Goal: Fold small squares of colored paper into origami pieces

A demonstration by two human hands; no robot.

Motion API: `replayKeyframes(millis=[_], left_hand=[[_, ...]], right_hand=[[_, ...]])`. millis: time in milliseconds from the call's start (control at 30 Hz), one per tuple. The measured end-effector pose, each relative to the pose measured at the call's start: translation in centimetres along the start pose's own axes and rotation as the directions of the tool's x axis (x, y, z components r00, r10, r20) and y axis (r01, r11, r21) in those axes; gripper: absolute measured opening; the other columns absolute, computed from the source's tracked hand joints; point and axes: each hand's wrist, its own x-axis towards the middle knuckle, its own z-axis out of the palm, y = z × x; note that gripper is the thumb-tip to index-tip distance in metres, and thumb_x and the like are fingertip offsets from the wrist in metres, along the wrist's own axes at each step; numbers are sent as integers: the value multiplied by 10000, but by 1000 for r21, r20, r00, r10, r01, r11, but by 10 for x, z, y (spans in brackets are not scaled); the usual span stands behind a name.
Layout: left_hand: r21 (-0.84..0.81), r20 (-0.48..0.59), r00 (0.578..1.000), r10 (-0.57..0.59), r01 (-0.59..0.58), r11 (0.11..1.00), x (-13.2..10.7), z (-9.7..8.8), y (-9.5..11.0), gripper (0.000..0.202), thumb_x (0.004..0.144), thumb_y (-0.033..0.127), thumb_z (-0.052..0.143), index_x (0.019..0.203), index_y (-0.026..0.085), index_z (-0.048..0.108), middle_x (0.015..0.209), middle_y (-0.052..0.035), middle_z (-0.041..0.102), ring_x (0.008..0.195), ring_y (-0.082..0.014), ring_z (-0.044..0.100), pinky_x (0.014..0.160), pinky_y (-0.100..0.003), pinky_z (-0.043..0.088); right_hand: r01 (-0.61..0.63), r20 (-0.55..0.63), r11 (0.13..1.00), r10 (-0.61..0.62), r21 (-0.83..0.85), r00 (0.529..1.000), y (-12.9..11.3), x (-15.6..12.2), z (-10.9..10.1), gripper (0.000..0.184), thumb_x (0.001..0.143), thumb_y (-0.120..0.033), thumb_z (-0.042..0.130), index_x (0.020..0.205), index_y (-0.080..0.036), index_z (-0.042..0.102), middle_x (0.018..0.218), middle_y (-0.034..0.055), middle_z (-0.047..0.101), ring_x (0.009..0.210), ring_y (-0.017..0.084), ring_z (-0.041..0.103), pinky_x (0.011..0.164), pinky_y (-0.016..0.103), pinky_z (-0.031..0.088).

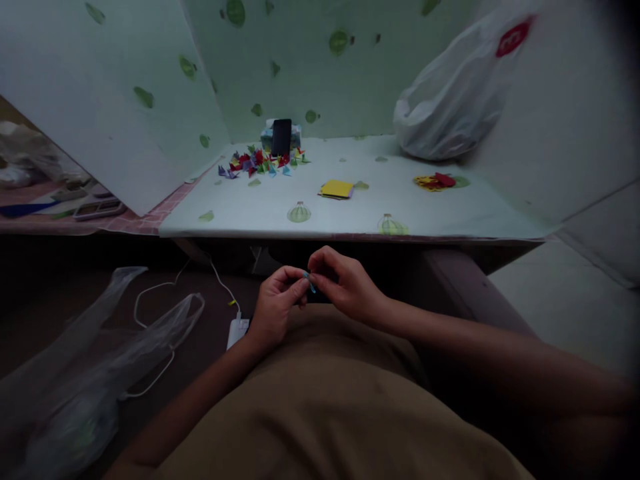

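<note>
A small piece of folded blue paper (313,287) is pinched between my two hands, just in front of the table edge and above my lap. My left hand (280,299) grips it between thumb and fingers. On its other side, my right hand (345,281) has thumb and forefinger closed on it. Its exact shape is mostly hidden by the fingertips. On the table beyond, a stack of square paper (337,189) with a yellow sheet on top lies near the middle. Several small folded paper cranes (255,162) in many colours are heaped at the back left.
A black phone (281,137) leans on a tissue box (296,138) behind the cranes. Red and yellow paper pieces (434,182) lie at the right, below a white plastic bag (445,107). A clear plastic bag (95,387) and a white power bank with cable (237,332) are at my left.
</note>
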Motion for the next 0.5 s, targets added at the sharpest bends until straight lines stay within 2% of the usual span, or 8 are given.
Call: replayKeyframes(millis=[133,233,367,500], left_hand=[[-37,-11,999,-48,47,998,1,-1,0,185,707,259,769,794,147,650,660,33,566,529,-52,446,493,-183,349],[-60,-25,997,-69,67,996,3,-1,0,197,694,270,772,784,149,646,656,36,561,520,-51,431,486,-186,327],[-81,-49,997,-66,62,995,5,-1,-1,213,689,290,776,783,154,641,644,43,547,504,-47,403,481,-192,305],[-94,-62,996,-62,56,994,6,-2,-2,209,694,290,770,790,154,643,652,38,554,519,-53,411,493,-196,306]], right_hand=[[-129,46,987,126,91,991,5,1,1,81,853,-180,581,784,-172,539,702,-14,555,630,107,486,562,236,374],[-186,75,970,177,155,981,6,1,2,107,867,-222,577,779,-170,545,686,-15,554,612,105,494,545,231,376],[-204,104,966,189,160,976,3,1,1,166,905,-288,547,797,-164,572,670,-12,563,604,108,502,544,231,379],[-194,95,975,184,109,978,1,1,2,157,853,-306,631,812,-161,590,723,1,601,636,112,507,560,231,384]])
